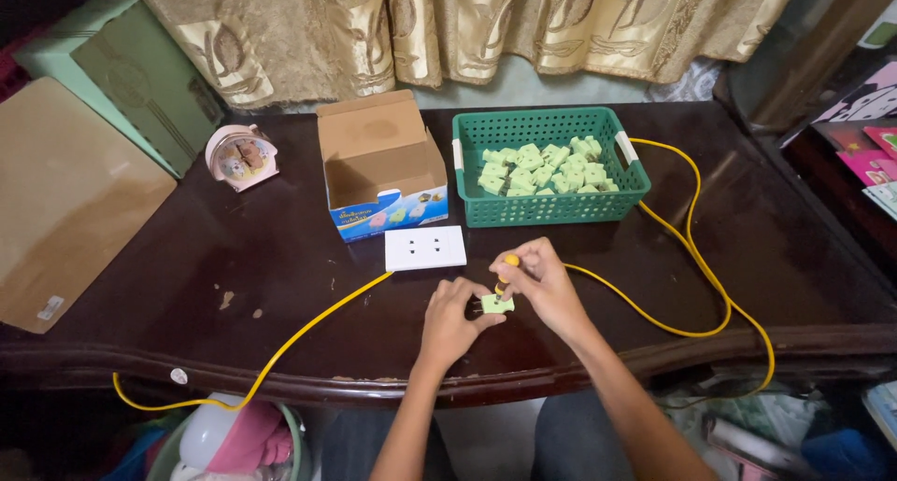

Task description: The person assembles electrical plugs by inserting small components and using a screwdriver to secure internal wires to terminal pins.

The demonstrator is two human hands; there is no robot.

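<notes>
My left hand (452, 318) pinches a small light-green plug piece (497, 304) just above the dark wooden table (280, 285). My right hand (540, 279) grips a small screwdriver with a yellow-orange handle (510, 261), its tip pointing down onto the green piece. A white double-socket plate (425, 248) lies flat just beyond my hands. A yellow cable (696, 247) runs across the table behind my hands and loops off to the right.
A green plastic basket (547, 206) holds several more light-green pieces (547, 168). An open cardboard box (383, 163) stands left of it, and a small pink alarm clock (241, 156) farther left. Curtains hang behind. Cardboard sheets lean at the left.
</notes>
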